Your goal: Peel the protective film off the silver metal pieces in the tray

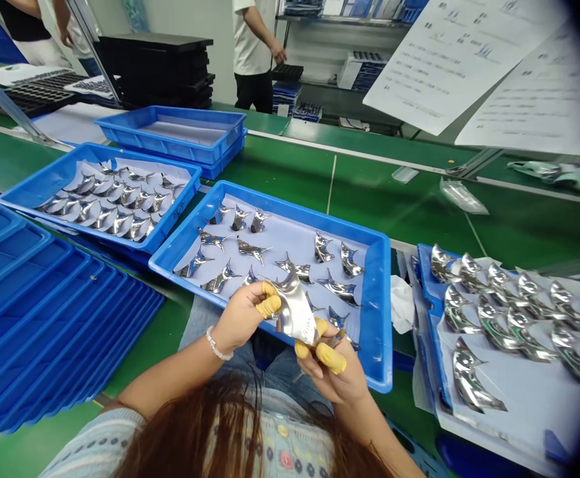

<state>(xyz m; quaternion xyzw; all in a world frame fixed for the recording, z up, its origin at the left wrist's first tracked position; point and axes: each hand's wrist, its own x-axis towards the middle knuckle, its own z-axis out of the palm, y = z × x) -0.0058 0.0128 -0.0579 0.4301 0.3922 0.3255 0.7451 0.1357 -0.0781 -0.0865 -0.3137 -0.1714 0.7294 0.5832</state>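
Silver curved metal part (294,311) gripped by fingers (312,373) of left hand (240,318) and right hand (330,377), yellow cots (269,306) on, held just over blue tray (382,312) of similar parts (250,249) on white sheet (290,239).

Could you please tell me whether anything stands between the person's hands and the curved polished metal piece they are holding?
Only yellow finger cots do, worn on the left hand and right hand where they press the metal piece.
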